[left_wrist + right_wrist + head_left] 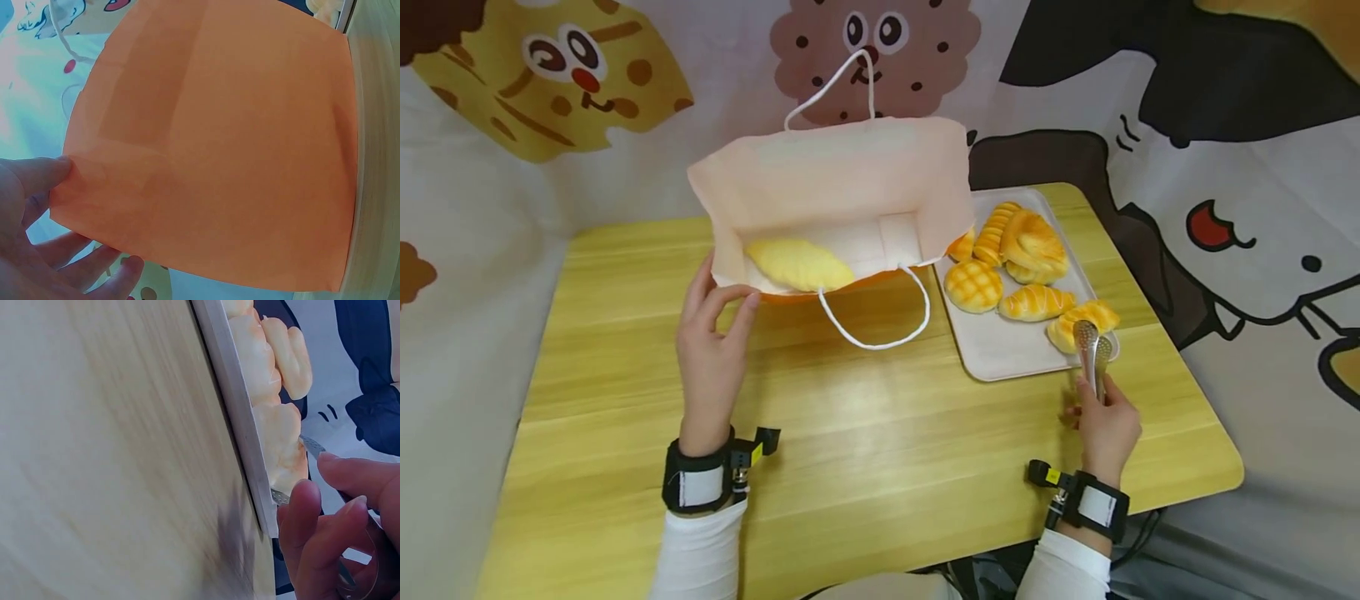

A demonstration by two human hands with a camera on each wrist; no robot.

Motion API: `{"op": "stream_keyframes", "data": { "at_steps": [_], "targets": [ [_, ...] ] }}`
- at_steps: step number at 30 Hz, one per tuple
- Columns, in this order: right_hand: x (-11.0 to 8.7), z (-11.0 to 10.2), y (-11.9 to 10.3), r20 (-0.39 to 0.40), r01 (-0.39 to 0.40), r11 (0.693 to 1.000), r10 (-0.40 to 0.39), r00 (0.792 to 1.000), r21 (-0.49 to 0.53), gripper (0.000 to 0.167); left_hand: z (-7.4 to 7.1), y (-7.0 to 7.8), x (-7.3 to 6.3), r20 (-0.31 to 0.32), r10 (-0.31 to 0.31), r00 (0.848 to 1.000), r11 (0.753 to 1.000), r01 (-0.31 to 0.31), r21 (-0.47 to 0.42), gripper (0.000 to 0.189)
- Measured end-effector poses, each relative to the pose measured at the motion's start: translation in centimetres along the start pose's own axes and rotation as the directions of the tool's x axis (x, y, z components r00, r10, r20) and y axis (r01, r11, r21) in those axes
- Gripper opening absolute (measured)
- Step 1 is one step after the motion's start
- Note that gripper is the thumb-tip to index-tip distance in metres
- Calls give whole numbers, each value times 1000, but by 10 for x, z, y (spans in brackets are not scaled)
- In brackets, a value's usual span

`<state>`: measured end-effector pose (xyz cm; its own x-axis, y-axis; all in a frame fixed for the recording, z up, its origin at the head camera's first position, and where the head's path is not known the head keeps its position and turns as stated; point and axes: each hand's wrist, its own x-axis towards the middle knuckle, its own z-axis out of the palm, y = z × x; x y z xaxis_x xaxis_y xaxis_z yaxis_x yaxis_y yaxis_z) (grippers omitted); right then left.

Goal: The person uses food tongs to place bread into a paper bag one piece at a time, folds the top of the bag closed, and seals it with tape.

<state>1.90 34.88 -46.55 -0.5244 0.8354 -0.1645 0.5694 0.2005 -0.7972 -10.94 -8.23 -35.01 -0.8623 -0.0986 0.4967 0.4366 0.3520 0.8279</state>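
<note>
An orange paper bag point(250, 162) with a pale inside point(850, 179) and white cord handles stands with its mouth facing the head camera. One yellow oval bread roll point(800, 265) lies inside it. My left hand point(713, 342) grips the bag's near left rim, thumb on one side and fingers on the other in the left wrist view. In my right hand point(1108, 425) are metal tongs point(1087, 343). Their tips stand at a golden bread roll point(1086, 323) near the tray's front right corner; in the right wrist view the tips sit on either side of this roll point(278, 440).
A light tray point(1000, 358) right of the bag bears several other breads, among them a round crosshatched bun point(973, 287) and a drizzled oval roll point(1037, 303). The bag overlaps the tray's left edge in the head view. Behind the wooden table point(865, 450) hangs a cartoon-printed cloth point(715, 50).
</note>
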Motion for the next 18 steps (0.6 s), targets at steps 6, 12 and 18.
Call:
{"op": "stream_keyframes", "data": {
  "at_steps": [6, 12, 18],
  "targets": [
    [0, 3, 0, -20, 6, 1000, -6, 1000, 15, 58, -2, 0, 0, 5, 12, 1000, 1000, -12, 6, 13],
    [3, 6, 2, -42, -17, 998, 20, 999, 68, 54, -2, -1, 0, 6, 7, 1000, 1000, -7, 13, 13],
    [0, 4, 0, -39, -36, 994, 40, 998, 102, 50, -2, 0, 0, 6, 14, 1000, 1000, -14, 20, 13]
  ]
}}
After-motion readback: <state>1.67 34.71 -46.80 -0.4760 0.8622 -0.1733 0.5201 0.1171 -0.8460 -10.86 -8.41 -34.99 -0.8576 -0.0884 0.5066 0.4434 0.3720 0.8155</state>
